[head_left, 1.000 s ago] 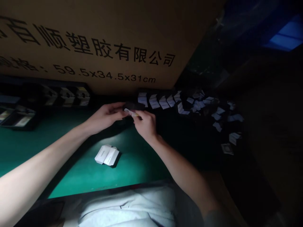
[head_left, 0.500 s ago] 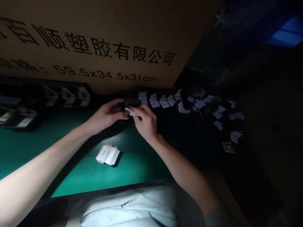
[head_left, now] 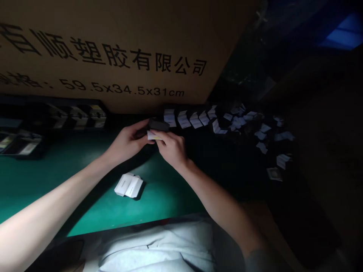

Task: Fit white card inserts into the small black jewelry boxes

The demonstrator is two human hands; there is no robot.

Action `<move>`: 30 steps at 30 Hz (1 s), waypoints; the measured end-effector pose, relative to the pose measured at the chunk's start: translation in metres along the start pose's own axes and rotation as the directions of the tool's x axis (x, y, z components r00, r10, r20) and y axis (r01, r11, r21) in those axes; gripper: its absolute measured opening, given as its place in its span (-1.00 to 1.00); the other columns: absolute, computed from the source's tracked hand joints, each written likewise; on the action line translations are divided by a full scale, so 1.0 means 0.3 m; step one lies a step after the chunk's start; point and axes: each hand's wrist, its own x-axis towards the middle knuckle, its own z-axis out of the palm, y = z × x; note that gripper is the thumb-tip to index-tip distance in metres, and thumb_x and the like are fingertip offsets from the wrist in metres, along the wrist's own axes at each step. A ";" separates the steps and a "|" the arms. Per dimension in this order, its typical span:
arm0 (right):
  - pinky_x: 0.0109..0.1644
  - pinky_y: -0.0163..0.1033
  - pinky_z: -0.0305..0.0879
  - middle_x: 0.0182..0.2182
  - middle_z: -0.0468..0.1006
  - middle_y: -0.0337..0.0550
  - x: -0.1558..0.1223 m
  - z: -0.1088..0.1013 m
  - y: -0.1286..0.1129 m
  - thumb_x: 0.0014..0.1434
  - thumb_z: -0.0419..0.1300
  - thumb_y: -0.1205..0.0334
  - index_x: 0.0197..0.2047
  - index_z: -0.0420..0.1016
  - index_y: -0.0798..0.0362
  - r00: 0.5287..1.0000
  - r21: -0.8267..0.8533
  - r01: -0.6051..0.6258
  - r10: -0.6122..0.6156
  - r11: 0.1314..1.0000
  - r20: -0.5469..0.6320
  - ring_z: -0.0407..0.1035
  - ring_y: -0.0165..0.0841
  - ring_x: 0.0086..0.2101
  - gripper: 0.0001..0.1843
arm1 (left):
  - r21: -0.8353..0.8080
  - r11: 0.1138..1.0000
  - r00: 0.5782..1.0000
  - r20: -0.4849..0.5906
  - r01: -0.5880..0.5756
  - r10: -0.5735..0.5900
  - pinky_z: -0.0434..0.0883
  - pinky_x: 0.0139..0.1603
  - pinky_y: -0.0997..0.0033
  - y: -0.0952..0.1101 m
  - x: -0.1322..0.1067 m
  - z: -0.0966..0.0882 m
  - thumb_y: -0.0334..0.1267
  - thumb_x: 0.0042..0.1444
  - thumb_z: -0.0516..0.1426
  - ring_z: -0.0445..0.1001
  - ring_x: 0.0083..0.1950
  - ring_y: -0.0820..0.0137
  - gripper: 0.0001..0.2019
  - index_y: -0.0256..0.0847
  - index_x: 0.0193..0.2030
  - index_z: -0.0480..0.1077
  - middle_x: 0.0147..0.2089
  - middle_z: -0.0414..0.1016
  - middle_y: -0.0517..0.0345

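Observation:
Above the far part of the green table, my left hand [head_left: 129, 141] is closed around a small dark box [head_left: 159, 124], gripping it from the left. My right hand [head_left: 171, 147] pinches a small white paper piece with a yellow patch [head_left: 153, 135] just in front of the box. The fingertips of both hands come close together there, and shadow hides the inside of the box. Nearer to me, a flat white folded carton [head_left: 129, 185] lies on the green table [head_left: 113, 215].
A large printed cardboard box [head_left: 136, 34] stands along the back. Black boxes with paper cards inside [head_left: 93, 115] sit at the left. Folded white leaflets [head_left: 184, 119] form a row behind my right hand, with loose paper pieces [head_left: 238, 121] scattered farther right.
The dark box has tilted a little between my hands. My right hand and the white paper have shifted slightly left. The view has moved slightly; the white carton lies where it was.

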 end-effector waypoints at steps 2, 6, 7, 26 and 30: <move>0.07 -0.30 0.56 -0.17 0.75 -0.22 0.002 -0.009 -0.009 0.37 0.19 0.36 0.08 0.70 -0.12 0.999 -0.059 -0.010 0.013 0.998 0.041 0.65 -0.34 -0.15 -0.66 | 0.038 0.999 1.000 -0.017 -0.009 0.010 0.64 0.09 0.21 -0.003 -0.002 0.004 0.18 0.02 0.38 0.58 0.14 0.00 -0.23 -0.31 0.27 0.51 0.15 0.65 -0.04; 0.08 -0.27 0.56 -0.13 0.76 -0.21 0.007 -0.024 -0.025 0.41 0.12 0.37 0.15 0.67 -0.16 0.991 -0.171 -0.037 0.058 0.985 0.122 0.66 -0.32 -0.13 -0.59 | 0.099 0.995 1.000 -0.026 -0.015 0.018 0.65 0.05 0.22 -0.013 -0.007 0.009 0.16 0.15 0.29 0.61 0.06 0.09 -0.20 -0.34 0.40 0.39 0.17 0.63 -0.06; 0.08 -0.27 0.56 -0.12 0.76 -0.21 0.008 -0.027 -0.028 0.41 0.11 0.37 0.17 0.66 -0.16 0.989 -0.188 -0.036 0.063 0.981 0.135 0.66 -0.32 -0.13 -0.58 | 0.110 0.994 0.999 -0.026 -0.017 0.020 0.65 0.01 0.24 -0.016 -0.008 0.010 0.12 0.18 0.27 0.62 0.01 0.13 -0.22 -0.34 0.42 0.38 0.17 0.64 -0.06; 0.11 -0.23 0.53 0.08 0.69 -0.19 0.008 -0.038 -0.041 0.47 -0.04 0.34 0.35 0.48 -0.14 0.964 -0.221 0.048 0.013 0.974 0.266 0.63 -0.30 -0.02 -0.49 | 0.183 0.983 0.994 -0.105 -0.021 0.041 0.56 -0.25 0.42 -0.077 0.003 -0.004 -0.13 0.13 0.25 0.56 -0.30 0.34 -0.50 -0.26 0.20 0.49 -0.14 0.63 0.06; 0.15 -0.27 0.51 0.08 0.69 -0.20 0.004 -0.028 -0.032 0.47 -0.05 0.35 0.34 0.49 -0.12 0.970 -0.217 0.062 -0.007 0.974 0.245 0.62 -0.33 -0.03 -0.49 | 0.146 0.989 0.994 -0.093 -0.036 0.050 0.58 -0.25 0.40 -0.078 0.008 -0.003 -0.20 0.08 0.26 0.56 -0.27 0.33 -0.52 -0.26 0.17 0.48 -0.15 0.62 0.08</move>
